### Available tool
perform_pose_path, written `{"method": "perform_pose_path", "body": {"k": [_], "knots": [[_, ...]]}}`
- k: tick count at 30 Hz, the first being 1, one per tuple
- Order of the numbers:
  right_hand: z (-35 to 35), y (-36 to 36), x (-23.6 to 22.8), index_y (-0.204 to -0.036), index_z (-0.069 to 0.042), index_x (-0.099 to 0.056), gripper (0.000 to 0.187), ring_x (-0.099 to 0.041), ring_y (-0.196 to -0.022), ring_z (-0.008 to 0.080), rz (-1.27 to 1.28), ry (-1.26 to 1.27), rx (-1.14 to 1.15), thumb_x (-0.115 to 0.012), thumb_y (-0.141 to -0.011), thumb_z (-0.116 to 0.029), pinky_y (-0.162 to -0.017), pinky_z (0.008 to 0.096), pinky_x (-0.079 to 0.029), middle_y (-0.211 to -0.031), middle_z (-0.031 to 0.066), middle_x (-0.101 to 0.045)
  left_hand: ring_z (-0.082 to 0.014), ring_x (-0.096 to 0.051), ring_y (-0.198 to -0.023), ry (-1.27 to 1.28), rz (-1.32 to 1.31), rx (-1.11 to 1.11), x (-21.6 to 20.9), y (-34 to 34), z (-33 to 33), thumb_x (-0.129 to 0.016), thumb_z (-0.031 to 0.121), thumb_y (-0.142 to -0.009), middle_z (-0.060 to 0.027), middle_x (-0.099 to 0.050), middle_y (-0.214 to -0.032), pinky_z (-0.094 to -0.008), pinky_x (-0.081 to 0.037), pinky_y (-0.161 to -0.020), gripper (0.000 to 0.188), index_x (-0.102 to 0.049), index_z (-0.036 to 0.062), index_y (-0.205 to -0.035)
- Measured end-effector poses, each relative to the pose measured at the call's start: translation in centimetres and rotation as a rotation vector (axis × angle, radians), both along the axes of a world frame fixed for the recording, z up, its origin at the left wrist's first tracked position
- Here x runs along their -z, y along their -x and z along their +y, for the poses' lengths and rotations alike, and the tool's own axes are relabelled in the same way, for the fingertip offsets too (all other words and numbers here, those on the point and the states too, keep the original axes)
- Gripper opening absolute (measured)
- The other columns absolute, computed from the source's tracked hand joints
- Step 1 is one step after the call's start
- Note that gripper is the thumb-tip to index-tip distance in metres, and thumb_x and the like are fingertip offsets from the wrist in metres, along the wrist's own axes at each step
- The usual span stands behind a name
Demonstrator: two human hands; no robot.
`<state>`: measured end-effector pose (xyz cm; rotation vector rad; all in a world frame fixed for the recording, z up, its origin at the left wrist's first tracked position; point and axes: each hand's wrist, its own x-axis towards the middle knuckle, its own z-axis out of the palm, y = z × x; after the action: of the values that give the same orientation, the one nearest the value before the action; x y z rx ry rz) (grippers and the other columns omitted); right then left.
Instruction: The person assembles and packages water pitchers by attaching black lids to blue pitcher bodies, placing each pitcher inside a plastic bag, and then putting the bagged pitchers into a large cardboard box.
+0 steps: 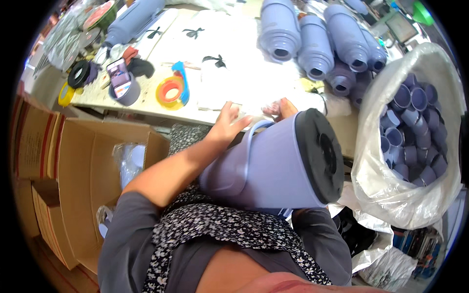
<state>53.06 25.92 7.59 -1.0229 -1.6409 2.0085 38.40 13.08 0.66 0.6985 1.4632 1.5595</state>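
Observation:
A large lavender thermos jug (278, 166) with a loop handle and a black round end lies tilted across the front of my body. It rests over my right forearm and hides most of it. My left hand (228, 123) is beside the jug's handle at the table edge, thumb and fingers apart, with nothing clearly held. Beyond the jug, my right hand (283, 108) shows only in part, its fingers curled at some thin clear plastic. What they grip there is too small to make out. White plastic bags (229, 88) lie flat on the table before both hands.
Several lavender thermos jugs (281, 31) lie at the back right. A plastic-lined sack (366, 171) of lavender cups stands at the right. An open cardboard box (78, 171) is at the left. A blue tape dispenser (183, 83) and a phone (118, 78) on a cup sit on the table.

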Motion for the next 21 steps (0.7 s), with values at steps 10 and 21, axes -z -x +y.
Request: {"method": "perform_pose_path", "body": {"k": [10,21], "knots": [[-6.4,-10.4,-4.8,-0.089,-0.001,-0.063,0.018,-0.061,-0.086,0.0217,-0.011,-0.24,-0.099,-0.052,-0.087,-0.015,-0.077,0.033,-0.047,-0.086,0.0105,-0.064,-0.0089,-0.05,-0.078,-0.327,-0.055,0.42,-10.0,0.4,3.2,-0.048,0.005,-0.087,-0.0031,-0.055,-0.089,-0.023,-0.043,-0.075,0.014,-0.054,0.0026,-0.1],[-12.6,-15.0,-2.4,-0.109,-0.003,-0.051,0.027,-0.048,-0.077,0.0132,0.103,-0.605,0.638,-0.055,-0.085,-0.015,-0.074,0.027,-0.042,-0.089,0.0018,-0.051,-0.0224,-0.052,-0.085,-0.183,0.541,0.233,0.0,2.1,-1.0,-0.056,0.012,-0.08,-0.0104,-0.054,-0.084,-0.0317,-0.043,-0.074,0.014,-0.058,0.0011,-0.089]]}}
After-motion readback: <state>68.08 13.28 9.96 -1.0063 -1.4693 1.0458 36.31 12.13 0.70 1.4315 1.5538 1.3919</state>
